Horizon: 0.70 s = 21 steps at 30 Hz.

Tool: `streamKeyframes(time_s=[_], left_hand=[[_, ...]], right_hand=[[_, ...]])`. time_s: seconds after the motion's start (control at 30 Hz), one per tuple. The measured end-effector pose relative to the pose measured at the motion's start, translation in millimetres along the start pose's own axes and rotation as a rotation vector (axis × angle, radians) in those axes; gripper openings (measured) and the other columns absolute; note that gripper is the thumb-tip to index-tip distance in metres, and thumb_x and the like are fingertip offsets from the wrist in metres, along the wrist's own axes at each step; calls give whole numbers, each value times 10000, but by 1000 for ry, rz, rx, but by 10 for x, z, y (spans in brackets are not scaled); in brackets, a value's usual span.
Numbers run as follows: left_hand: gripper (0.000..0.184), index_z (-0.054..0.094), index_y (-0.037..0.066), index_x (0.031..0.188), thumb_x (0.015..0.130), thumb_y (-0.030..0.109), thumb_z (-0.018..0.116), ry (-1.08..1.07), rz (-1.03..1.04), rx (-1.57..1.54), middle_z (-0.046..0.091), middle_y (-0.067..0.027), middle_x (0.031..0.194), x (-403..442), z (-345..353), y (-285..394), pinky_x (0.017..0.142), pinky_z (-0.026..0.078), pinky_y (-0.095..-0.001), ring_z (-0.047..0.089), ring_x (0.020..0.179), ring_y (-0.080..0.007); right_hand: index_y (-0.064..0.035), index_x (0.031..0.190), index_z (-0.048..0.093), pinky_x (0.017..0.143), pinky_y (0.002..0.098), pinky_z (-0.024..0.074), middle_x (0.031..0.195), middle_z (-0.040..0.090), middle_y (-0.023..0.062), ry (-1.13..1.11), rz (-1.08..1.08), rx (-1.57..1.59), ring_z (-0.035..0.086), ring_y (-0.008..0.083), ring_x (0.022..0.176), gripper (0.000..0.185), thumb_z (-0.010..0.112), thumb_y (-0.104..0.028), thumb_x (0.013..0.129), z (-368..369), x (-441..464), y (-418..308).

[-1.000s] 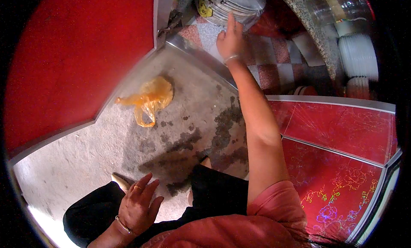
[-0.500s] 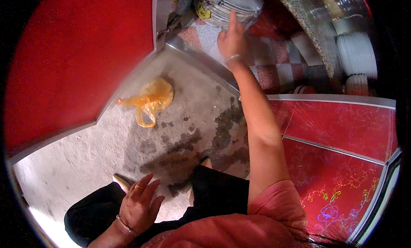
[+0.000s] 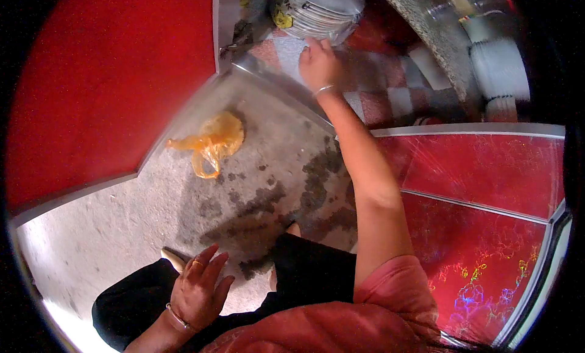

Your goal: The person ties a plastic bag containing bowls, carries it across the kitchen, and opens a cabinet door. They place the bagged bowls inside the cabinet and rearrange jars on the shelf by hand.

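A stack of plates point(image 3: 320, 14) in clear plastic wrap sits inside the open cabinet, at the top of the view. Just in front of its lower edge is my right hand point(image 3: 320, 66), with its fingers curled. The palm side faces away, so anything between the fingers is hidden. Whether the fingertips touch the wrap I cannot tell. My left hand point(image 3: 201, 289) hangs over my knee, open, its fingers apart and nothing in it.
An orange plastic bag point(image 3: 222, 136) lies on the stained concrete floor point(image 3: 140, 225). A red cabinet door point(image 3: 122, 91) stands at the left, and red floral panels point(image 3: 481, 176) are at the right. White stacked ware point(image 3: 499, 69) stands at the upper right, beyond a rough-edged slab point(image 3: 432, 45).
My right hand has drawn back from the plates toward me, and its outstretched index finger has bent. The left hand stays in place. The view has shifted slightly.
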<state>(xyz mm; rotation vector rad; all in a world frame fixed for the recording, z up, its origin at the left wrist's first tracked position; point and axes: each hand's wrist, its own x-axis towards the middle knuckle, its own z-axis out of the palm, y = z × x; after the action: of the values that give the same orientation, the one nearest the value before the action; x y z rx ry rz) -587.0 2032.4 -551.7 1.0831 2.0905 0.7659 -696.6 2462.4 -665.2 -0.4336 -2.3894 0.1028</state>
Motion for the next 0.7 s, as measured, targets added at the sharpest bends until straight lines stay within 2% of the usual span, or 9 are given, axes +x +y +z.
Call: streamKeyframes(time_s=[0.07,0.17,0.3,0.33,0.37,0.43,0.53,0.63,0.7], left_hand=[[400,526,-1,1105,747,126,652,3,23,13,503,-217,1161,-11,2,15,840,454,-403,536,994,-369],[389,526,-8,1096,747,119,646,-8,115,58,505,-218,1153,-44,44,-70,841,454,-401,535,995,-366],[377,522,-22,1081,745,104,637,-16,141,85,508,-219,1143,-40,-4,-18,840,457,-398,536,997,-360],[373,520,-18,1078,741,96,632,-2,167,70,509,-218,1140,-47,37,-54,837,460,-398,536,997,-361],[384,519,-9,1087,738,99,635,3,74,14,507,-217,1146,-33,9,31,839,461,-398,537,998,-360],[392,516,3,1102,743,105,635,-25,96,38,501,-218,1158,-60,32,18,848,458,-398,537,1001,-358],[397,512,7,1115,748,105,629,-16,30,-19,503,-217,1160,-56,-6,98,852,455,-400,538,1000,-360],[399,509,9,1125,752,99,619,0,29,-24,506,-221,1157,-51,20,93,853,453,-403,536,1002,-367],[399,510,5,1124,753,102,620,-12,79,26,507,-225,1153,-70,99,4,850,453,-404,534,1005,-369]], right_hand=[[-108,873,628,587,453,481,844,575,151,-59,14,67,583,364,716,181,561,-124,705,0,-59,-21],[-124,852,667,676,410,482,819,636,107,-151,22,16,596,315,743,176,532,-185,757,24,-120,-43],[-120,869,659,677,421,475,827,634,130,-301,-41,68,589,350,752,178,516,-177,779,9,-196,-132],[-116,889,658,697,428,472,815,630,141,-410,-58,31,585,363,772,191,503,-187,801,-5,-207,-178],[-108,886,662,708,441,471,802,623,143,-388,-27,167,583,367,777,208,492,-212,823,65,-279,-202],[-100,926,634,709,449,470,853,596,171,-545,-90,237,579,368,785,206,531,-178,766,-22,-323,-367],[-109,1073,597,801,424,451,996,556,185,-824,-169,239,545,352,935,327,556,-193,761,-11,-458,-620],[-128,1227,496,887,425,412,1120,488,200,-884,-356,352,475,358,1066,501,592,-245,749,374,-795,-790],[-166,1323,392,937,451,375,1206,427,193,-1007,-423,120,414,371,1130,675,644,-280,707,306,-862,-1098]])
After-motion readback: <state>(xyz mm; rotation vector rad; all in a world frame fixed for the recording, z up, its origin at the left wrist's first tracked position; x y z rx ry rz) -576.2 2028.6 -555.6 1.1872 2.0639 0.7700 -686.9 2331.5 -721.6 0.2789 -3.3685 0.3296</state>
